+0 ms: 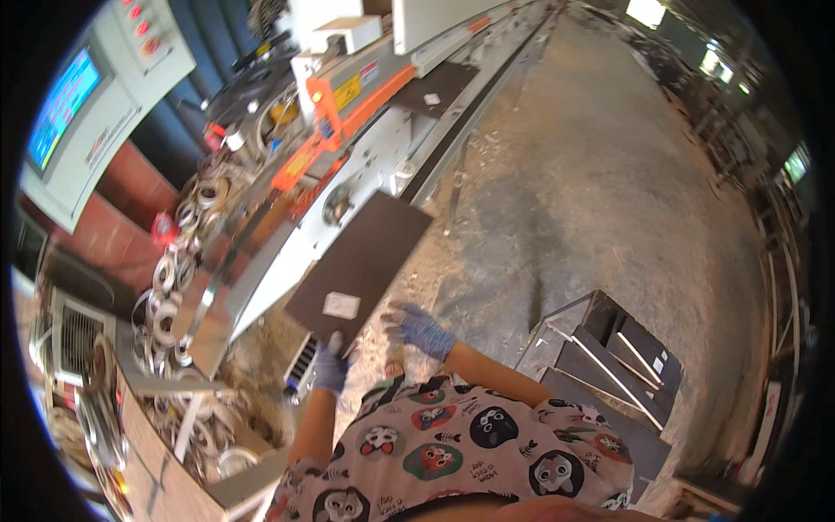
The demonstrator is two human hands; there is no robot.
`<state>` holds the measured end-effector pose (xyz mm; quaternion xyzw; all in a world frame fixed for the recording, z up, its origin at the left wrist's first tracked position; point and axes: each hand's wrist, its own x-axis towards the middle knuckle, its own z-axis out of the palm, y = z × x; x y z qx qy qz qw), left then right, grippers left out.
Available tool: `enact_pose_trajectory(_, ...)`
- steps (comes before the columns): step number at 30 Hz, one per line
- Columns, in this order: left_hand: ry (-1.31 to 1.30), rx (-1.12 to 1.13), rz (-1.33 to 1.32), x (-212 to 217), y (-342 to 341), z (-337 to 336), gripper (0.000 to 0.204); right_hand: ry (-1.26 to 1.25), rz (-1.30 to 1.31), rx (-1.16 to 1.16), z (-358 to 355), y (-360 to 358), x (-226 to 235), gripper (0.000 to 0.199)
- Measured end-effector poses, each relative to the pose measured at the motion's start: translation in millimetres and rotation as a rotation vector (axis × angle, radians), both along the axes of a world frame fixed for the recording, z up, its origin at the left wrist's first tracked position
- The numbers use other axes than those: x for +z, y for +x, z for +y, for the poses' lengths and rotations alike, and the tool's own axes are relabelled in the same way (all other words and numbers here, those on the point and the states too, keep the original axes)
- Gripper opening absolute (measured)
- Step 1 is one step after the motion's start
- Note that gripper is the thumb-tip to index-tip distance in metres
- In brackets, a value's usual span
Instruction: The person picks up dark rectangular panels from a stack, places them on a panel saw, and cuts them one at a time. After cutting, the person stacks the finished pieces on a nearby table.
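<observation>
Patterned fabric of a short-sleeved shirt [452, 452], printed with cartoon owls and pandas, fills the view at 6 o'clock, and both bare forearms rise out of it. Just above, the left hand [330, 365], in a blue-grey glove, grips the near edge of a dark brown panel [361, 265], fingers closed around it. This panel is flat, rectangular and matte, with a small white label [341, 305] stuck near its lower end; it slants up toward 12 o'clock, its far end lying against the white body of the edge-banding machine [348, 130]. At 5 o'clock of the panel, the right hand [419, 330], gloved the same, hovers with its fingers spread wide, holding nothing, apart from the board's right edge. Orange guards and yellow stickers mark the machine, and pale coils of edge tape [170, 287] pile up at 9 o'clock. A control screen [61, 104] glows blue at 10 o'clock. Sawdust covers the concrete floor [591, 174]. At 4 o'clock, more dark panels stand stacked in a rack [609, 348].
</observation>
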<state>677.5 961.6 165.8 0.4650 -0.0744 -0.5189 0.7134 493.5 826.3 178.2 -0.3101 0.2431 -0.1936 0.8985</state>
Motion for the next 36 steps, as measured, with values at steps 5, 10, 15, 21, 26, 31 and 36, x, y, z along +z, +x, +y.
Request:
enact_pose_trajectory(5, -0.076, 0.032, -0.036, -26.4, 101.2, 6.3, 0.038, 0.021, 0.099, 0.011, 11.6, -10.3, -11.3, 0.044)
enact_pose_trajectory(10, -0.012, 0.139, 0.113, -57.8, 162.6, -24.8, 0.026, 0.109, 0.227, -0.142, 27.1, -49.4, -33.5, 0.037)
enact_pose_trajectory(15, 0.085, 0.527, 0.260, -51.0, 182.6, -74.5, 0.023, 0.147, 0.332, -0.337, 36.6, -57.6, -26.7, 0.038)
enact_pose_trajectory(21, 0.295, 0.656, -0.939, -39.2, 125.6, -49.2, 0.079, 0.181, 0.232, -0.426, 51.2, -67.8, -50.6, 0.037)
enact_pose_trajectory(26, 0.668, 0.270, -1.835, 27.1, 144.7, -33.3, 0.066, 0.223, 0.254, -0.475, 56.1, -60.6, -57.1, 0.032)
enact_pose_trajectory(31, 0.828, -0.105, -1.971, 3.6, 196.0, -52.7, 0.060, 0.224, 0.166, -0.436, 55.1, -49.8, -55.5, 0.031)
enact_pose_trajectory(36, 0.791, -0.108, -1.992, 1.4, 198.4, -86.8, 0.056, 0.165, 0.297, -0.492, 43.9, -48.4, -65.1, 0.034)
